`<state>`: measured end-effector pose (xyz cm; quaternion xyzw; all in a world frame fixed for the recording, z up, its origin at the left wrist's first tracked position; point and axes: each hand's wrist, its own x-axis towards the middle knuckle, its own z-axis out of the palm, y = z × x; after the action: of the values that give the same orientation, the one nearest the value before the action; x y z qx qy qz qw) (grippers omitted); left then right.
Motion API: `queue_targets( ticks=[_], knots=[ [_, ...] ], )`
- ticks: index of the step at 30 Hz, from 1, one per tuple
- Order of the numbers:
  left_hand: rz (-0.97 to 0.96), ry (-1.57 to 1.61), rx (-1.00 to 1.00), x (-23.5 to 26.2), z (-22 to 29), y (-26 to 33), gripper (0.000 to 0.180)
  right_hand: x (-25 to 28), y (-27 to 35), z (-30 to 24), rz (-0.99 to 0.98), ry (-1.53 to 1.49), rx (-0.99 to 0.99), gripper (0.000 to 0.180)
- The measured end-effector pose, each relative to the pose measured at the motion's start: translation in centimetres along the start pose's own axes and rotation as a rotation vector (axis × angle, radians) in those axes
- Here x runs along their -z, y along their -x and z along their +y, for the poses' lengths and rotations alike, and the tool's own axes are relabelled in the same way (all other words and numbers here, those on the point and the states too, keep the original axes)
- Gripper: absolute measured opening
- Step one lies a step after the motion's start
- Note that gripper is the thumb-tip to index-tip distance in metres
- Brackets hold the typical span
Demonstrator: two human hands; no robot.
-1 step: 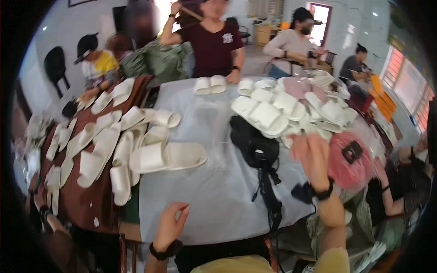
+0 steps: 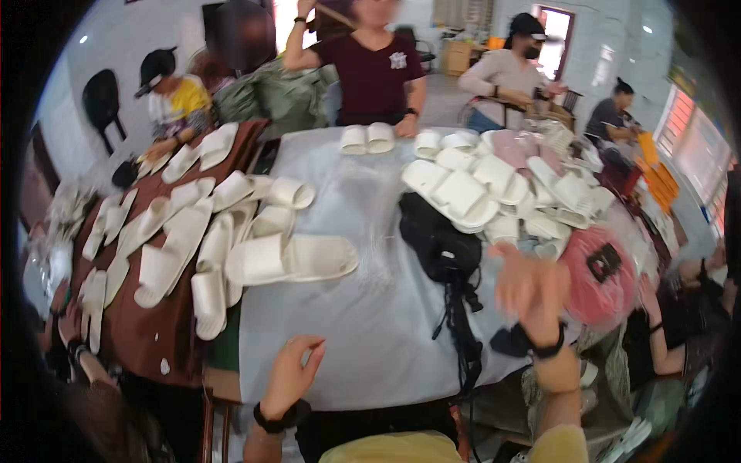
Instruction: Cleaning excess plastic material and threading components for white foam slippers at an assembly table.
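The right hand is raised, blurred, fingers spread and empty, just beside the black bag; the left hand rests loosely curled on the grey cloth, grasping nothing. A reach seems to be in hand, perhaps toward the white slippers piled on the surface. Other people are seated around it.

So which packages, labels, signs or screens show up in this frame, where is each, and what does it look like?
Pink round package: right side of the table, beside the person's right hand, with a small dark rectangular label on top.
Small pale chest print: on the dark red shirt of the person standing across the table.
Orange flat packs: stacked at far right, too blurred to tell more.
No screens visible.
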<state>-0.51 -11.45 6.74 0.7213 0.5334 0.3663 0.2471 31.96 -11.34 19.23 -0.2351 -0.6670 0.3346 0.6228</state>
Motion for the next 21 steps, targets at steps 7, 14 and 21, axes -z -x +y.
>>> queue_targets(
  ticks=[7,14,21],
  knots=[
    [-0.195,-0.048,-0.005,-0.2,-0.3,0.8,0.016,-8.5,2.4,-5.1,-0.694,-0.677,0.392,0.049],
    [-0.197,-0.052,0.004,-1.1,-2.8,1.7,0.018,-9.2,2.1,-4.9,-0.716,-0.725,0.557,0.05],
    [-0.013,-0.116,0.007,-0.1,-4.1,-1.7,0.028,-9.6,2.2,-4.9,-0.64,-0.755,0.564,0.049]
  ],
)
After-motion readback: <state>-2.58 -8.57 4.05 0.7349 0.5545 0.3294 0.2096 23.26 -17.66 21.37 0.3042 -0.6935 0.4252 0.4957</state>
